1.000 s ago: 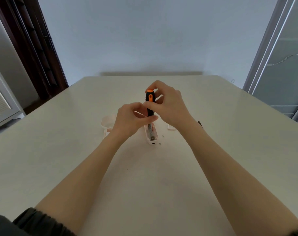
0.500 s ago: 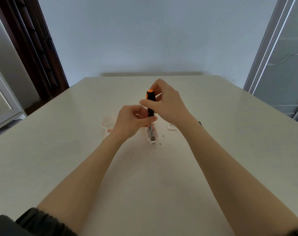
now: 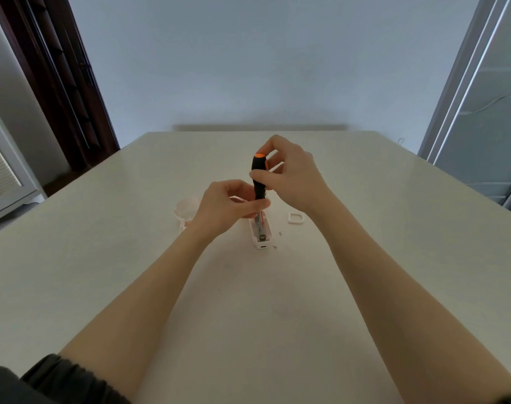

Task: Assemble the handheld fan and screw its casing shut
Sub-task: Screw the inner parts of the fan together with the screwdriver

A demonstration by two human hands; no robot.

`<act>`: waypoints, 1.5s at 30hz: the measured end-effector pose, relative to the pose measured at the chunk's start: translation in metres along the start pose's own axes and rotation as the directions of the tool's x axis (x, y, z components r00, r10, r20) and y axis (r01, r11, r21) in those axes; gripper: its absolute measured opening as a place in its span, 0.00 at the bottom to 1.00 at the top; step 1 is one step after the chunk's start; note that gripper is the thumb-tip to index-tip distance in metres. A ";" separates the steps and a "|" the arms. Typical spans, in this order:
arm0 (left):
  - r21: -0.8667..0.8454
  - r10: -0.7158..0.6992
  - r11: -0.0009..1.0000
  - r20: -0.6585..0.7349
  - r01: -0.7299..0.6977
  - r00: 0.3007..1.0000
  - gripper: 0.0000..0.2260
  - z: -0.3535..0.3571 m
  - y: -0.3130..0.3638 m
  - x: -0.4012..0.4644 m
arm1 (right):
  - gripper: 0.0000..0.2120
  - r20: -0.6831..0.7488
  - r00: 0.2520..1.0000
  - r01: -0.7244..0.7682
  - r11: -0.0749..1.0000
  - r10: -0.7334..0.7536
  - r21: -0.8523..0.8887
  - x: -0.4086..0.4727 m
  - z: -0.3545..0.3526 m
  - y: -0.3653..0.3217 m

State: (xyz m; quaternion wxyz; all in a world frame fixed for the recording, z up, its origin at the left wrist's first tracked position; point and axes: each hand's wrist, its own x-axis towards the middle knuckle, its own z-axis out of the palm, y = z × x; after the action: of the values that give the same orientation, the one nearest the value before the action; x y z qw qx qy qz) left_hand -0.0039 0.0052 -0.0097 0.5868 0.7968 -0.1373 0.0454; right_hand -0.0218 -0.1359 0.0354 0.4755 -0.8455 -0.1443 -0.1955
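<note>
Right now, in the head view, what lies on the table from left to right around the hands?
round white fan part → left hand → screwdriver above the open fan handle → right hand, with the small white square ring below it.

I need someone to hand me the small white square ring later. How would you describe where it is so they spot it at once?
On the pale table, look just right of the open white fan handle under the screwdriver. The ring lies flat beside the right wrist. It alone is a hollow rounded square; the nearby specks are tiny dark screws.
</note>
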 end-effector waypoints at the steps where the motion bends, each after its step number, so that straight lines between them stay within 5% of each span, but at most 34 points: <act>1: 0.002 0.003 1.000 0.001 -0.003 1.000 0.08 0.000 0.000 0.000 | 0.10 -0.024 1.000 0.003 1.000 -0.003 -0.012 -0.001 0.001 0.001; 10: -0.008 0.013 1.000 0.008 -0.013 1.000 0.05 0.002 0.001 0.000 | 0.15 -0.084 0.996 0.002 1.000 -0.003 -0.007 -0.002 0.012 0.004; 14: -0.048 0.016 0.999 0.019 -0.015 1.000 0.03 0.002 0.001 -0.001 | 0.11 0.009 1.000 -0.028 0.997 0.027 0.069 -0.002 0.009 0.002; 20: -0.081 0.008 0.997 0.009 -0.007 1.000 0.03 0.000 -0.002 -0.001 | 0.20 0.160 0.987 -0.047 0.982 0.017 0.185 -0.001 0.000 0.005; 39: -0.117 0.038 0.993 0.034 -0.033 0.999 0.03 0.002 0.001 -0.004 | 0.16 -0.115 0.993 0.029 1.000 -0.029 -0.003 -0.004 0.009 0.011; 45: -0.132 0.026 0.991 0.059 -0.018 0.998 0.03 -0.001 0.000 -0.005 | 0.13 -0.057 0.998 0.034 0.999 -0.033 0.025 -0.005 0.011 0.006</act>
State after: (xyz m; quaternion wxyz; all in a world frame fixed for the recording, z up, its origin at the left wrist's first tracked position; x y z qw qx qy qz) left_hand -0.0082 0.0070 -0.0100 0.6329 0.7558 -0.1666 0.0187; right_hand -0.0213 -0.1299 0.0238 0.4871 -0.8308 -0.1476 -0.2252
